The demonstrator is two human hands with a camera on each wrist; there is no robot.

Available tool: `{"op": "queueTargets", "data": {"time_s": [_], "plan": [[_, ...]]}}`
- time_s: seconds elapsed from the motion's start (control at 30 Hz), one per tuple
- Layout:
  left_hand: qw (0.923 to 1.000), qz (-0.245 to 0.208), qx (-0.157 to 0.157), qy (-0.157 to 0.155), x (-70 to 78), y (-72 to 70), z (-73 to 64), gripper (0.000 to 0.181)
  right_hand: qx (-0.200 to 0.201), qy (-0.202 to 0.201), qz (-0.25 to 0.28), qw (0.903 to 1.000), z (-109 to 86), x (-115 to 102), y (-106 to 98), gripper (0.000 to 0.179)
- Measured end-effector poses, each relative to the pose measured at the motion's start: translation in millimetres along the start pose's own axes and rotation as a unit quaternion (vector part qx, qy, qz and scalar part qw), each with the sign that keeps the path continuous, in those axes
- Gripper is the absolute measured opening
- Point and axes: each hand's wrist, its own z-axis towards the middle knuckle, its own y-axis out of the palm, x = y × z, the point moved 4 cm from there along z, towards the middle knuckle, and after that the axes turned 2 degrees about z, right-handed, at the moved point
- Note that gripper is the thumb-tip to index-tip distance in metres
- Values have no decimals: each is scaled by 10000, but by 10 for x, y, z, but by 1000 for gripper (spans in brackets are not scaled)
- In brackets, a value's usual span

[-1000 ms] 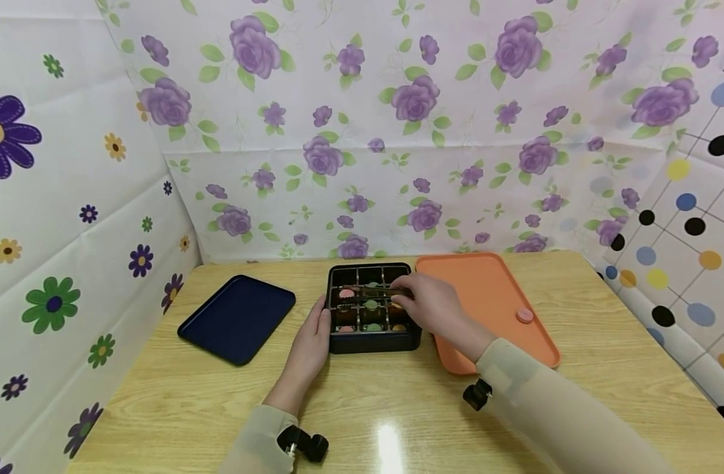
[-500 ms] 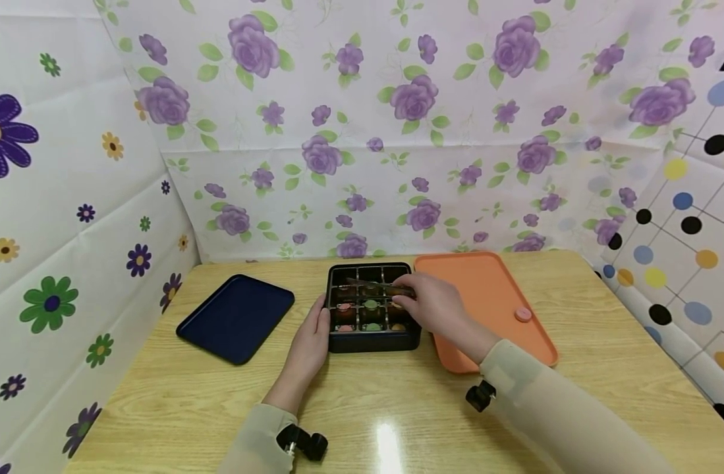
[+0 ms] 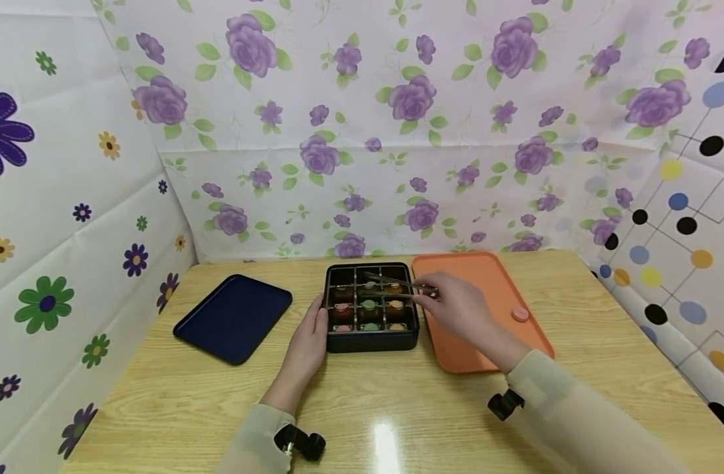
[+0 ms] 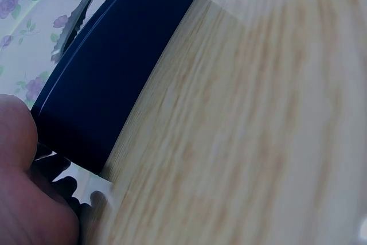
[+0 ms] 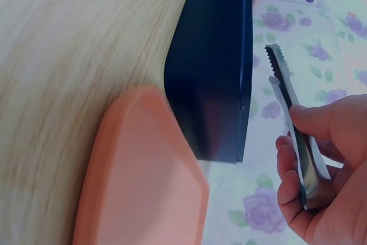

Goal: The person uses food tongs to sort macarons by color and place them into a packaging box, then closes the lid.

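A black compartment box [image 3: 371,341] stands mid-table, with small pink, green and yellow round pieces in several of its cells. A pink round [image 3: 341,307], much like a macaron, sits in the left column. My left hand [image 3: 306,342] rests along the box's left side, the thumb near its front corner; its other fingers are mostly hidden. Metal serrated tongs [image 5: 303,147] are held by my right hand [image 3: 459,306], pinched between thumb and fingers. Their arms reach left over the box, tips apart, nothing between them in the right wrist view.
An orange tray [image 3: 477,276] lies right of the box, under my right hand; one pink round [image 3: 520,314] is on it. At left lies a dark blue tray [image 3: 234,319]. Flowered cloth [image 3: 338,131] hangs behind the wooden table [image 3: 338,421].
The tongs and my right hand have shifted right across the box. A pink round seen between the tong arms in the left column has been let go there. My left hand stays put.
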Motion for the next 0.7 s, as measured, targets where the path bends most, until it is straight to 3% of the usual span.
{"op": "queueTargets", "data": {"time_s": [0.7], "plan": [[10000,27,-40,16,14,-9,-10,60,219,74,193,9995,-329,475,-357,33]]}}
